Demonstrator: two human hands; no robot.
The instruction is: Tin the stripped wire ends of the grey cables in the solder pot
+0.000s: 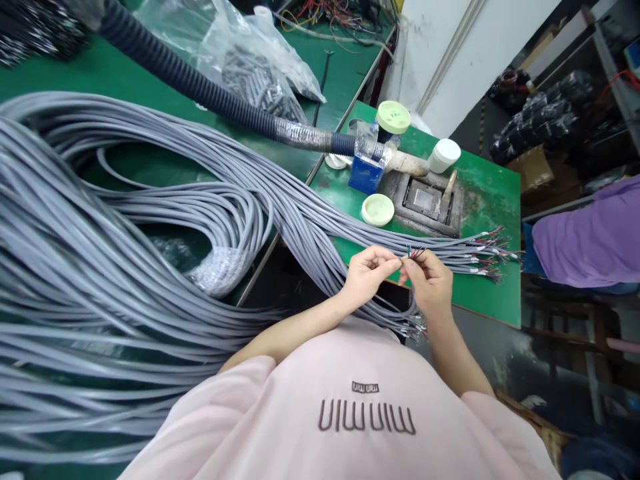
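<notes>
In front of my chest, my left hand (371,273) and my right hand (429,279) meet at their fingertips, both pinched closed. Thin coloured wires (413,253), some green, red and dark, stick up between the fingers at the end of a grey cable. The exact grip of each fingertip on the wires is too small to see. Just beyond the hands runs a bundle of grey cables (310,200). Its stripped ends (487,257) fan out on the green table with red and dark wires showing.
A solder pot (425,200) stands behind the hands, with a ribbed extraction hose (215,93) leading to it. Around it are a white jar (444,155), a pale green lid (377,210) and a blue box (365,175). A person in purple (585,233) is at right.
</notes>
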